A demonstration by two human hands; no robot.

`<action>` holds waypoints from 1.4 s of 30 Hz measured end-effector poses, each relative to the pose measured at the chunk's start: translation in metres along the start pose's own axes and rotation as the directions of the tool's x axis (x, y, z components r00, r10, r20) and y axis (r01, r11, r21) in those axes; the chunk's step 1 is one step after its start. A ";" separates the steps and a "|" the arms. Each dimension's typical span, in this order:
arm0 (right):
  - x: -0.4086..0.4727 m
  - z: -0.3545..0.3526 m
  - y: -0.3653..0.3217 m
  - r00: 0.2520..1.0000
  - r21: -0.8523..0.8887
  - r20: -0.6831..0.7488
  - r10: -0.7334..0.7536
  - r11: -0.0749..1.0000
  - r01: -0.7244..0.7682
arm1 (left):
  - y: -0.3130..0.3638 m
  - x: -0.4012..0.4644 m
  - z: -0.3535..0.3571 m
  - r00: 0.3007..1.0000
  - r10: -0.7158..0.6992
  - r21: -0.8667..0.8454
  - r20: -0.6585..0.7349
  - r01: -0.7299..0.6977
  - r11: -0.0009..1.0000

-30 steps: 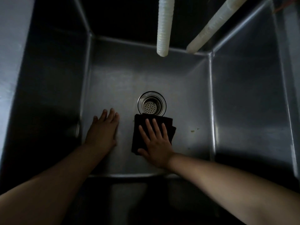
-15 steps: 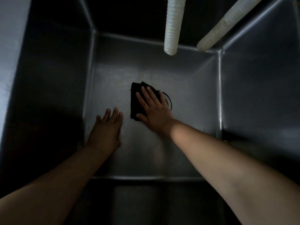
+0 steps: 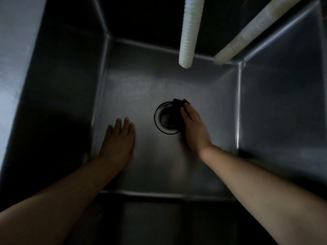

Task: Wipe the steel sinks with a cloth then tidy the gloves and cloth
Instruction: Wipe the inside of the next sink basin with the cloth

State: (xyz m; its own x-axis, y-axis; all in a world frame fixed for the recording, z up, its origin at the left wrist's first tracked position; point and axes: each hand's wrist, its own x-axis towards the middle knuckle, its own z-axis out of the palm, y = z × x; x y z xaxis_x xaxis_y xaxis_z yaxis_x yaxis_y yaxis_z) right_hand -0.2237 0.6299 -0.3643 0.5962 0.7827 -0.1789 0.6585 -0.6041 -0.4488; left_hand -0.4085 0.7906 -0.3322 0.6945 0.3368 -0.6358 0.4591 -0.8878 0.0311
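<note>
A: Start at the left. What is the left hand [image 3: 118, 138] doing?

B: It lies flat on the floor of the steel sink [image 3: 134, 89], fingers straight and together, holding nothing. I take it as a brace while the person leans in.

A: And toward the middle?

B: The round drain strainer [image 3: 165, 119] sits in the sink floor, its perforated basket showing. The dark cloth [image 3: 177, 107] overlaps its right rim and far edge.

A: The right hand [image 3: 194, 129]?

B: It lies on top of the cloth with fingers mostly extended, pressing it down against the steel just beside the drain. Most of the cloth is hidden under the palm, so I cannot tell how it is folded or whether the thumb hooks an edge.

A: So which step is this?

B: The wiping, I judge, working the sink floor round the drain. No gloves are in view, so the tidying has not begun.

A: What does the next move call for?

B: Steady downward pressure and a sweep that carries the cloth round the drain rim, then out to the corners and up the walls. The light is poor, so I cannot tell which parts are already clean.

A: Anything at the far right?

B: Two pale ribbed hoses [image 3: 188, 30] hang over the back of the basin, well above the hands.
</note>
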 end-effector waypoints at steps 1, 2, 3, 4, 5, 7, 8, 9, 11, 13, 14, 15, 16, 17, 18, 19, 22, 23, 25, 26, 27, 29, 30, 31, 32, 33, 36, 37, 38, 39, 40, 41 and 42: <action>-0.003 -0.005 0.004 0.999 0.025 -0.027 0.028 0.999 -0.027 | 0.003 0.000 0.000 1.000 0.008 -0.011 -0.016 -0.008 1.000; -0.007 -0.010 0.007 0.996 0.053 -0.064 0.064 0.997 -0.061 | 0.005 0.001 -0.001 0.999 0.026 -0.034 -0.037 -0.027 0.999; -0.010 -0.014 0.010 0.989 0.083 -0.112 0.097 0.993 -0.088 | 0.008 0.002 -0.001 0.997 0.054 -0.055 -0.060 -0.058 0.997; -0.013 -0.018 0.011 0.980 0.107 -0.167 0.109 0.990 -0.092 | 0.013 0.005 -0.002 0.993 0.088 -0.061 -0.082 -0.093 0.994; -0.014 -0.019 0.010 0.973 0.122 -0.209 0.096 0.990 -0.071 | 0.017 0.009 -0.003 0.987 0.120 -0.051 -0.103 -0.126 0.991; -0.013 -0.020 0.006 0.987 0.085 -0.161 0.013 0.996 0.000 | 0.028 0.021 -0.006 0.979 0.160 -0.027 -0.128 -0.165 0.986; -0.010 -0.019 0.002 0.995 0.044 -0.079 -0.053 0.997 0.057 | 0.032 0.028 -0.008 0.978 0.163 -0.023 -0.131 -0.167 0.986; -0.005 -0.015 -0.002 0.991 -0.011 0.015 -0.130 0.991 0.130 | 0.036 0.035 -0.010 0.979 0.159 -0.021 -0.129 -0.163 0.986; 0.007 -0.006 -0.009 0.955 -0.140 0.190 -0.227 0.957 0.256 | 0.040 0.046 -0.013 0.981 0.160 0.014 -0.113 -0.159 0.987; 0.022 0.003 -0.015 0.945 -0.223 0.220 -0.242 0.931 0.291 | 0.040 0.053 -0.014 0.981 0.169 0.068 -0.094 -0.163 0.984; 0.029 0.006 -0.018 0.956 -0.232 0.191 -0.221 0.936 0.263 | 0.040 0.055 -0.015 0.981 0.172 0.089 -0.085 -0.164 0.982; 0.035 0.009 -0.020 0.968 -0.225 0.176 -0.179 0.950 0.217 | 0.039 0.056 -0.015 0.982 0.173 0.105 -0.079 -0.164 0.981; 0.039 0.013 -0.023 0.973 -0.254 0.177 -0.150 0.948 0.192 | 0.039 0.056 -0.015 0.982 0.174 0.117 -0.077 -0.165 0.979; 0.042 0.016 -0.026 0.971 -0.309 0.197 -0.137 0.931 0.194 | 0.038 0.056 -0.016 0.981 0.175 0.123 -0.078 -0.165 0.979; 0.044 0.018 -0.028 0.971 -0.324 0.211 -0.115 0.929 0.180 | 0.038 0.056 -0.016 0.981 0.175 0.121 -0.078 -0.165 0.979; 0.045 0.020 -0.030 0.970 -0.350 0.222 -0.104 0.920 0.179 | 0.038 0.055 -0.016 0.982 0.173 0.114 -0.076 -0.164 0.980; 0.047 0.026 -0.033 0.973 -0.362 0.221 -0.059 0.922 0.138 | 0.037 0.055 -0.017 0.985 0.167 0.106 -0.053 -0.160 0.981; 0.046 0.027 -0.033 0.976 -0.344 0.212 -0.057 0.930 0.129 | 0.038 0.055 -0.018 0.985 0.167 0.110 -0.046 -0.161 0.981; 0.043 0.025 -0.031 0.974 -0.289 0.218 -0.066 0.949 0.129 | 0.038 0.054 -0.019 0.985 0.168 0.112 -0.040 -0.163 0.980; 0.043 0.024 -0.029 0.971 -0.261 0.231 -0.069 0.957 0.130 | 0.039 0.054 -0.019 0.985 0.167 0.111 -0.039 -0.161 0.981; 0.042 0.022 -0.027 0.965 -0.234 0.253 -0.075 0.963 0.136 | 0.039 0.053 -0.020 0.986 0.165 0.107 -0.037 -0.160 0.981; 0.041 0.018 -0.026 0.947 -0.177 0.313 -0.071 0.975 0.131 | 0.040 0.052 -0.021 0.987 0.160 0.098 -0.033 -0.156 0.983; 0.042 0.016 -0.025 0.939 -0.147 0.338 -0.064 0.982 0.120 | 0.040 0.052 -0.022 0.987 0.155 0.096 -0.031 -0.152 0.984; 0.043 0.014 -0.025 0.932 -0.121 0.358 -0.065 0.986 0.115 | 0.041 0.052 -0.022 0.988 0.151 0.095 -0.027 -0.148 0.984; 0.044 0.013 -0.025 0.925 -0.102 0.375 -0.065 0.988 0.111 | 0.041 0.052 -0.022 0.988 0.151 0.095 -0.020 -0.149 0.984; 0.044 0.011 -0.025 0.920 -0.086 0.386 -0.068 0.990 0.110 | 0.041 0.052 -0.023 0.988 0.153 0.093 -0.014 -0.152 0.984; 0.046 0.009 -0.023 0.905 -0.068 0.415 -0.091 0.989 0.130 | 0.042 0.052 -0.023 0.989 0.149 0.100 -0.005 -0.148 0.984; 0.046 0.008 -0.023 0.905 -0.079 0.411 -0.106 0.985 0.151 | 0.041 0.052 -0.023 0.989 0.147 0.104 -0.004 -0.146 0.984; 0.046 0.007 -0.025 0.910 -0.098 0.393 -0.131 0.978 0.183 | 0.041 0.052 -0.022 0.989 0.148 0.106 -0.006 -0.146 0.984; 0.044 0.007 -0.027 0.917 -0.128 0.362 -0.168 0.966 0.227 | 0.041 0.052 -0.022 0.989 0.149 0.104 -0.013 -0.147 0.984; 0.042 0.009 -0.027 0.925 -0.163 0.315 -0.211 0.949 0.271 | 0.040 0.052 -0.021 0.988 0.151 0.101 -0.022 -0.148 0.984; 0.038 0.011 -0.027 0.933 -0.208 0.259 -0.249 0.929 0.305 | 0.040 0.052 -0.020 0.988 0.152 0.099 -0.030 -0.148 0.984; 0.035 0.012 -0.028 0.937 -0.262 0.222 -0.270 0.909 0.324 | 0.040 0.052 -0.019 0.988 0.152 0.098 -0.037 -0.147 0.984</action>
State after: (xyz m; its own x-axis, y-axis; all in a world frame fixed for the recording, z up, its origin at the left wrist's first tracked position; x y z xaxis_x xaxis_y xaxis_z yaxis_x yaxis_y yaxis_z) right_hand -0.2268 0.6757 -0.3683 0.2787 0.9297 -0.2409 0.9121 -0.3348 -0.2365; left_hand -0.3435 0.7784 -0.3491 0.7758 0.2095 -0.5951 0.2950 -0.9543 0.0486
